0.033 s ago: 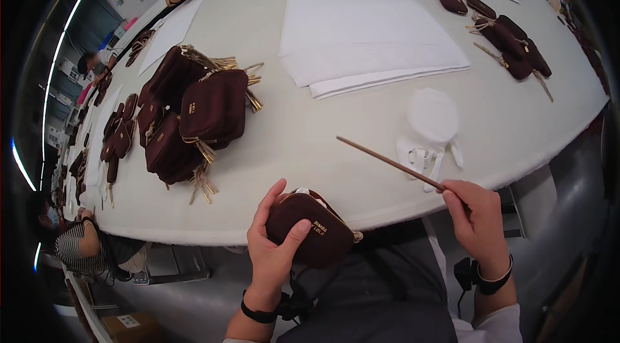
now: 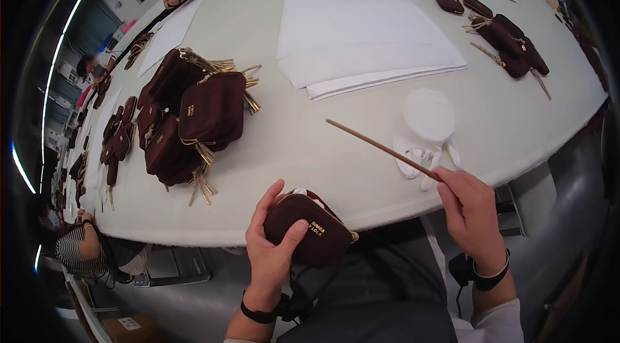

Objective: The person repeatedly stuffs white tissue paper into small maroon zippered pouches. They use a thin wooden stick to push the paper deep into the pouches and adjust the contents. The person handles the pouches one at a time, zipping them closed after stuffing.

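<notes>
Table [image 2: 278, 155], one held pouch [image 2: 323, 249], one stick [image 2: 376, 147], perhaps four piled pouches [image 2: 212, 110]

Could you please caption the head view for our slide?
Left hand holding an open maroon pouch, right hand a thin brown stick.

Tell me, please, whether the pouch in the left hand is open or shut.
The pouch is open: its zipped top edges stand apart, and white material shows between them.
</notes>
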Demonstrator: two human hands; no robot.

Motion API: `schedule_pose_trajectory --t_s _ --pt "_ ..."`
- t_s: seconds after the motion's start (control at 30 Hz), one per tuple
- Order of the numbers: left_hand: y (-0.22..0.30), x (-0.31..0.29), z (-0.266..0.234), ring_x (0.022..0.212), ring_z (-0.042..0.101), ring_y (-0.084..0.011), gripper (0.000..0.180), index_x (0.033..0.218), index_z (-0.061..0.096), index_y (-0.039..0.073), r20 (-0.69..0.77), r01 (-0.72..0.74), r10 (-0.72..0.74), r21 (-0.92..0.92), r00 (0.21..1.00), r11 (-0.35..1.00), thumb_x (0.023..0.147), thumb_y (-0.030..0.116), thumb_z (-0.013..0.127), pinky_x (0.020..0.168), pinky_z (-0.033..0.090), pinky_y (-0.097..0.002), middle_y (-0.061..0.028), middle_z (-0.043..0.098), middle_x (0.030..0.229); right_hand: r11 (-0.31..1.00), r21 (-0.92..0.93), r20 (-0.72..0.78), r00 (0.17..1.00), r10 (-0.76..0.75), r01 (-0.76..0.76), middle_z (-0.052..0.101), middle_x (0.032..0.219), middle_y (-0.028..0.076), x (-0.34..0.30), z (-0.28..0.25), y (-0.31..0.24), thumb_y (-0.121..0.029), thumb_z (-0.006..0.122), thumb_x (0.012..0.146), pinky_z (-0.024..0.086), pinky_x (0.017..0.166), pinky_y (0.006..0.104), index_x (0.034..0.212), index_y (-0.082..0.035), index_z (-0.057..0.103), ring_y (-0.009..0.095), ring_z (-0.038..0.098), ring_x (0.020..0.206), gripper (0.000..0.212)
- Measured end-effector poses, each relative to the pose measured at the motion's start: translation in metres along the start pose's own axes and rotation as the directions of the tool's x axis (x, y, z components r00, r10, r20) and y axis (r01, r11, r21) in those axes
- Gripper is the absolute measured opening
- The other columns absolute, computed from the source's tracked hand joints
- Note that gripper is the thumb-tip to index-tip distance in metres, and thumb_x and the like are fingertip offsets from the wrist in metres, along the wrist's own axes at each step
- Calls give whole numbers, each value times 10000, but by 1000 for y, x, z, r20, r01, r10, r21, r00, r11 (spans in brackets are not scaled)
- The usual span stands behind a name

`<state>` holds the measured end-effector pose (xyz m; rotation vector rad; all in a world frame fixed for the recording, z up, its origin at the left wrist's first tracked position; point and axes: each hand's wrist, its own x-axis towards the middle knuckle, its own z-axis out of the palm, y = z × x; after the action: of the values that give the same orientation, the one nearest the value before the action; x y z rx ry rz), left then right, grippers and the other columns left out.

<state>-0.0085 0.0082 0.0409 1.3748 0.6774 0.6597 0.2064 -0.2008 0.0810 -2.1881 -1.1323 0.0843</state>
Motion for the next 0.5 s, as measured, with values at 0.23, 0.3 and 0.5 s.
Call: schedule_pose_trajectory --t_s 0.23,0.3,0.5 --pt "-1 -13 -4 1097 657 -191 989 1564 266 45 84 15 16 -360 996 933 789 163 869 981 530 -352 -84 657 1183 810 457 38 902 -431 368 628 1132 212 13 63 -45 -140 620 961 495 863 445 1275 42 571 382 611 990 367" --pt "-2 -17 -7 1072 675 -193 1090 1592 184 81 67 -21 52 -406 996 914 776 227 892 944 564 -361 -79 672 1165 762 630 268 879 -394 149 669 947 195 1 77 -43 -260 505 1046 500 797 417 1242 20 581 361 638 896 350" --pt "-11 -28 -8 1057 682 -183 1112 1597 184 108 91 42 4 -493 996 869 762 264 902 894 593 -346 -68 672 1155 646 696 620 717 -319 -314 649 745 124 -15 73 -51 -341 474 1070 494 632 363 1083 -10 584 265 632 649 350"
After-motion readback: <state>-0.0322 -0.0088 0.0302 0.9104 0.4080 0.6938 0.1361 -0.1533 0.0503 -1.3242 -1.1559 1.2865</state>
